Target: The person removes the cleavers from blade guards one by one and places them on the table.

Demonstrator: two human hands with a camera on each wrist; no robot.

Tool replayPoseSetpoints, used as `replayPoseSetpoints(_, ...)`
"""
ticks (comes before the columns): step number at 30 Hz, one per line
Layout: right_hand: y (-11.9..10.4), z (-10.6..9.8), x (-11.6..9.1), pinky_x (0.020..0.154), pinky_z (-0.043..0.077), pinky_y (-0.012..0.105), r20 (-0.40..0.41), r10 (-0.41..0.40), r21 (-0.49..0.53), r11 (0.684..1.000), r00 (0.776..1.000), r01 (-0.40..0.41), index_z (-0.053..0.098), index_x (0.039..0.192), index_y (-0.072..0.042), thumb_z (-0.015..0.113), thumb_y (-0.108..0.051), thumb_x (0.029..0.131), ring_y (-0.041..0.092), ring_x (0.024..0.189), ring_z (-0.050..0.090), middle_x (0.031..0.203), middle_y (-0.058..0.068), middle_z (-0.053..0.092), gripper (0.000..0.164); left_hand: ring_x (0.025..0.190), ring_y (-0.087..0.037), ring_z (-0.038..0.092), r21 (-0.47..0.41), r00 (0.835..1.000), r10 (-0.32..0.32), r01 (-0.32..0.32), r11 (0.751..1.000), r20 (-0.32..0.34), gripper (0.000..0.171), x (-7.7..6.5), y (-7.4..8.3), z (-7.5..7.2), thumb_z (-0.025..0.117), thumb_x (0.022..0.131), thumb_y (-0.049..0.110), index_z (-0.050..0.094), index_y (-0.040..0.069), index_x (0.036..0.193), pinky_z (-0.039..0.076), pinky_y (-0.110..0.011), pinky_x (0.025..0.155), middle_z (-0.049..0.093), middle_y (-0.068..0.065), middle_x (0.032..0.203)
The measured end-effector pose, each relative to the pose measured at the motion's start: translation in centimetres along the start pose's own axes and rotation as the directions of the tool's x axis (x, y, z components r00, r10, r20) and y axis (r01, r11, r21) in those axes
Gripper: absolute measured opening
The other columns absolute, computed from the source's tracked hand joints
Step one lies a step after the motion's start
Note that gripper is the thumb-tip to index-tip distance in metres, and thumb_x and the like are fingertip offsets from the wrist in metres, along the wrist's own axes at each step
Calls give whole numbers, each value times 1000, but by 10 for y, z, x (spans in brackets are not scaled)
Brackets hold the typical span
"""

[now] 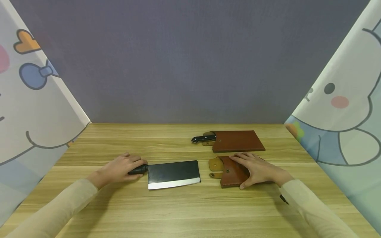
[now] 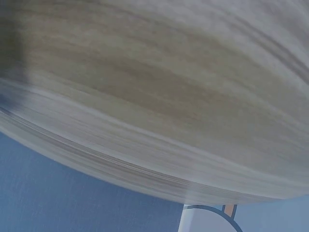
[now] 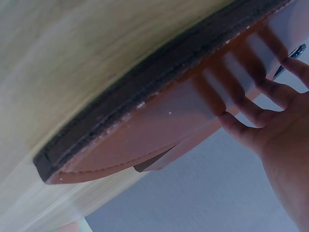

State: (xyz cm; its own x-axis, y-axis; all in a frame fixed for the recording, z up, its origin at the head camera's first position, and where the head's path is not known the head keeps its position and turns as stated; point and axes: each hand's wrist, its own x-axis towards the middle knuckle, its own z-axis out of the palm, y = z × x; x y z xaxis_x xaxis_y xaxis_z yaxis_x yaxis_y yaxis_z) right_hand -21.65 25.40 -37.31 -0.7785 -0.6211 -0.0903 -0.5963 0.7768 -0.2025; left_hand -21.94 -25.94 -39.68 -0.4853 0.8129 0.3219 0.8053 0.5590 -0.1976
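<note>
A cleaver [image 1: 175, 177] with a black handle and a dark blade lies on the table, its bright edge facing the near side. Around its handle, my left hand [image 1: 123, 168] holds with fingers and thumb; the left wrist view misses both. To the right is a brown leather sheath [image 1: 235, 172], its mouth and tan straps pointing left. My right hand [image 1: 253, 168] spans it, fingertips on its upper face and thumb by its near edge. In the right wrist view, fairly straight fingers [image 3: 241, 128] touch the glossy leather [image 3: 159, 133]. Part of the sheath hides under the hand.
Behind lies a second brown sheath [image 1: 239, 140] with a black-handled knife [image 1: 203, 138] in it. The wooden table [image 1: 178, 211] ends at a grey back panel [image 1: 190, 66]. Side panels with cartoon figures [image 1: 342, 86] flank it.
</note>
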Motion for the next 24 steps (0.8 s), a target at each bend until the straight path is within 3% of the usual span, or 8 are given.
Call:
replayPoseSetpoints(11,1,-1,0,92,29,70,22,-5,41,999,1000,4,29,144,-14,69,-68,56,47,130,28,146,19,28,111,76,-7,58,15,1000,16,-15,1000,-24,45,-3,1,3,71,75,34,58,15,114,49,-39,70,61,5,93)
replayPoseSetpoints(24,3,-3,1,92,28,70,33,-4,72,997,999,1,29,144,-14,71,-66,56,47,131,25,147,19,27,110,80,-7,58,0,999,-23,23,1000,49,44,0,1,-4,67,79,40,57,19,117,47,-37,72,61,7,96)
